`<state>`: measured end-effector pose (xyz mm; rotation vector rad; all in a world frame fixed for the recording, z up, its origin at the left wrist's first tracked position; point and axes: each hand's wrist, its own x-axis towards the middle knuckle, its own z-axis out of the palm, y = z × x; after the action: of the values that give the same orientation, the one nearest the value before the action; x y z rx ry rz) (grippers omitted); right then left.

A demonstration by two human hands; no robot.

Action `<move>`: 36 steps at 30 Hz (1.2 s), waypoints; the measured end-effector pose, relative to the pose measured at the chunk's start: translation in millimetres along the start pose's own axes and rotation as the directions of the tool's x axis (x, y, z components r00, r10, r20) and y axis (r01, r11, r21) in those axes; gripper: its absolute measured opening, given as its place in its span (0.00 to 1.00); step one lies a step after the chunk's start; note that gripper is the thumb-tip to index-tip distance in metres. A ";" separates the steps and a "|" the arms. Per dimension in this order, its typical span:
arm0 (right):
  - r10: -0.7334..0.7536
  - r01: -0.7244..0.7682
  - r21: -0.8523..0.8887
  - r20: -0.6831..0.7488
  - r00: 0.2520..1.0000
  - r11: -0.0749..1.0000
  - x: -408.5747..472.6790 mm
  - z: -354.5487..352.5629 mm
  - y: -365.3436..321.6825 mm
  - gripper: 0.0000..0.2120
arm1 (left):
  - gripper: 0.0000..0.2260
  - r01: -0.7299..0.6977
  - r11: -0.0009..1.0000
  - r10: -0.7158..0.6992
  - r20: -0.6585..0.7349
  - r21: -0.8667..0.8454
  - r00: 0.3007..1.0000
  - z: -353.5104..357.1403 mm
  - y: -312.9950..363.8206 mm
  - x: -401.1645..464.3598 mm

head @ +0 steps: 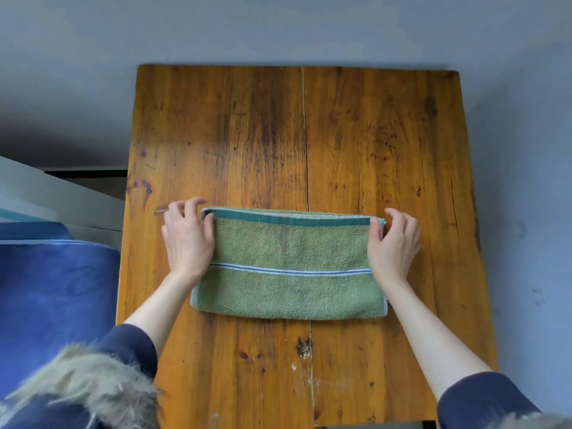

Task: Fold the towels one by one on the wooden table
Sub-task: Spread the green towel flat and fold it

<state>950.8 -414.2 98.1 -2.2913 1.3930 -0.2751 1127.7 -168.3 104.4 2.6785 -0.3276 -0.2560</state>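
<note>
green towel held at both far corners on a wooden bench

a green towel [289,267] lies folded into a wide rectangle near the middle of a worn wooden bench [371,134], seen from above by a camera on the person's head. a dark green band runs along the towel's far edge and a thin pale blue stripe crosses it lower down. its near edge lies flat on the wood.

the left hand [187,239] sits at the towel's far left corner, thumb on top of the cloth and fingers [192,203] curled beyond the edge, pinching the corner. the right hand [394,243] mirrors it at the far right corner, thumb on top and fingers [399,216] curled round the edge, gripping the cloth. both forearms are bare, reaching out from dark blue sleeves [133,343], with a fur trim [86,385] at the lower left.

a seam runs down the middle of the bench, passing under the towel. to the left of the bench lies blue fabric [55,305] beside a white ledge [55,193]. a pale grey wall [278,29] stands behind the bench.
</note>
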 end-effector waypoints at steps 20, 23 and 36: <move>-0.334 0.411 -0.277 0.287 0.898 0.868 -49.7 35.2 29.3 0.27 | 0.27 -0.425 0.865 0.371 0.230 0.267 0.900 44.4 -43.2 -47.7; -0.301 0.397 -0.284 0.328 0.896 0.873 -50.5 30.3 23.4 0.28 | 0.26 -0.411 0.884 0.352 0.262 0.221 0.899 38.4 -35.9 -47.2; -0.379 0.512 -0.252 0.430 0.819 0.821 -120.7 60.6 -40.1 0.28 | 0.12 0.165 0.974 -0.155 0.074 -0.154 0.985 3.5 -57.7 -69.1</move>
<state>949.1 -276.1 70.3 -2.7796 0.7340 0.2847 1071.8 -100.3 85.0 2.5441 -0.1037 -0.3970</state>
